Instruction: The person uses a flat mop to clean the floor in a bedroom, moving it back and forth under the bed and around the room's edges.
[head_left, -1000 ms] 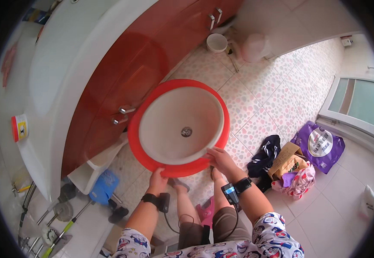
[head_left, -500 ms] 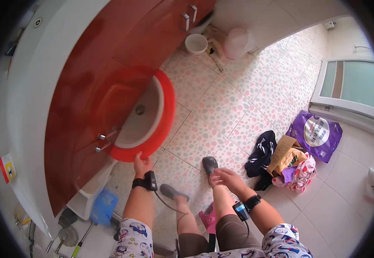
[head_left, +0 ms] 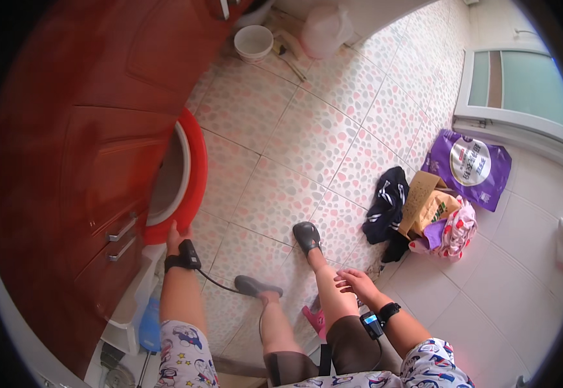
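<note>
My left hand (head_left: 177, 239) is at the near edge of a large plastic basin (head_left: 198, 169), fingers closed on its wide red rim. The basin's inside is pale, and its left part is hidden behind the red-brown cabinet (head_left: 114, 155). Away from the basin, my right hand (head_left: 356, 285) hovers over my right leg, fingers loosely apart and nothing in them. Each wrist wears a black strap with a small device.
A white bucket (head_left: 253, 44) and a pinkish container (head_left: 325, 31) stand at the back. To the right lie dark clothing (head_left: 387, 205), an open cardboard box (head_left: 422, 202) and a purple bag (head_left: 472, 169). A blue dustpan-like piece (head_left: 150, 326) is below the cabinet.
The basin has shifted left with my left hand on its rim, and more of it is behind the cabinet. My right hand is slightly lower. The view has shifted too.
</note>
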{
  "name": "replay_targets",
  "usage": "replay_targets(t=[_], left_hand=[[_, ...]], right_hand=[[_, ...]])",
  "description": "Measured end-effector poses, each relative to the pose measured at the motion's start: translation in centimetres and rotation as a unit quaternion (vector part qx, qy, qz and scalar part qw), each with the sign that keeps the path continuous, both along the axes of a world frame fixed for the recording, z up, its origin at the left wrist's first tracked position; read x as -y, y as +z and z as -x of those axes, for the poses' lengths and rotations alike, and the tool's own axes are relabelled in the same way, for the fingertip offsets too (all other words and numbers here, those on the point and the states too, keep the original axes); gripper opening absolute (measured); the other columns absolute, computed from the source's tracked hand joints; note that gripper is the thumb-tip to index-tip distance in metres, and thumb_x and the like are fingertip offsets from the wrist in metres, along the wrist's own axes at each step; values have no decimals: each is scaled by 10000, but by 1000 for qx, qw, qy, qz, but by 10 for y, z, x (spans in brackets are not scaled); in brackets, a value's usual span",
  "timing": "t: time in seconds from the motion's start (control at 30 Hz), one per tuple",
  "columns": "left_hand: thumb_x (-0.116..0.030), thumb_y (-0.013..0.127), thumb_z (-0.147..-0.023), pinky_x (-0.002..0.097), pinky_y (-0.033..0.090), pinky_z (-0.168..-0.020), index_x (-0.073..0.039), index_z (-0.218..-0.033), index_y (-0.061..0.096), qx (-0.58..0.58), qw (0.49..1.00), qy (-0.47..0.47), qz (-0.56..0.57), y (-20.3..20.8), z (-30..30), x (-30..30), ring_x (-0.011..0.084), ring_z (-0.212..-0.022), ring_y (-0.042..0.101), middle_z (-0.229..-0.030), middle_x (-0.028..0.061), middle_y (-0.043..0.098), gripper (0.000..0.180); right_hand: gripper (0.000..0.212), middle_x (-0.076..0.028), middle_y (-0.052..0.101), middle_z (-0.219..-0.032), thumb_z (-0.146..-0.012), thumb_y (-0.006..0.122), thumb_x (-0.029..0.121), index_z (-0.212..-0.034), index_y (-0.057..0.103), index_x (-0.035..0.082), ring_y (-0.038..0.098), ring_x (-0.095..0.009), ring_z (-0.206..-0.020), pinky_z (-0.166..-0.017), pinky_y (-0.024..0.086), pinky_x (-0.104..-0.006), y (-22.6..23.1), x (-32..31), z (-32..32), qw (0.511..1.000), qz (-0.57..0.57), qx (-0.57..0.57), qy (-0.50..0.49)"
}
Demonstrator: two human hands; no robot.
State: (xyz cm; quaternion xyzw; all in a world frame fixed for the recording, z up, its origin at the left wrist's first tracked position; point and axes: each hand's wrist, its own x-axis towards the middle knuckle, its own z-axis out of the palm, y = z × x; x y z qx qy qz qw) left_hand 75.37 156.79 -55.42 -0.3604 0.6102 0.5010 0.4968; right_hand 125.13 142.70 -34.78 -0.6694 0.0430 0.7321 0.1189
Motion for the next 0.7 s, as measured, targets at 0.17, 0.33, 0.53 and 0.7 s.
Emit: replay_targets(t=[0.17,0.33,0.53,0.7], left_hand=[[-208,538,-817,432,405,-870,-15,-1109,472,54,993,-80,-61,2,6,10,278,-1004,494,-1110,130,526,356],[-260,558,-803,433,378,-895,-13,-1056,484,69,992,-106,8,12,17,31,280,-956,509,-1013,133,553,362],[-274,580,-790,373,376,-886,-68,-886,492,-39,990,-137,-16,39,14,57,228,-856,499,-831,79,514,243],[-170,566,-792,323,372,-881,-54,-1034,489,-59,931,-360,-35,103,-51,75,180,-953,492,-980,59,525,280]], right_hand=[[254,-61,571,-895,-846,508,234,-994,520,28,548,-127,-747,-664,446,-248,-3,4,6,1000,6,12,-7],[254,-59,565,-909,-848,492,225,-1004,517,25,541,-129,-768,-670,446,-254,-6,12,4,1000,4,5,-19],[255,-50,575,-888,-868,469,201,-1025,503,3,556,-114,-763,-660,456,-242,-1,20,2,999,-13,5,-29],[161,-13,555,-779,-838,480,196,-907,532,60,512,-82,-655,-566,431,-210,12,29,9,999,-31,19,-38]])
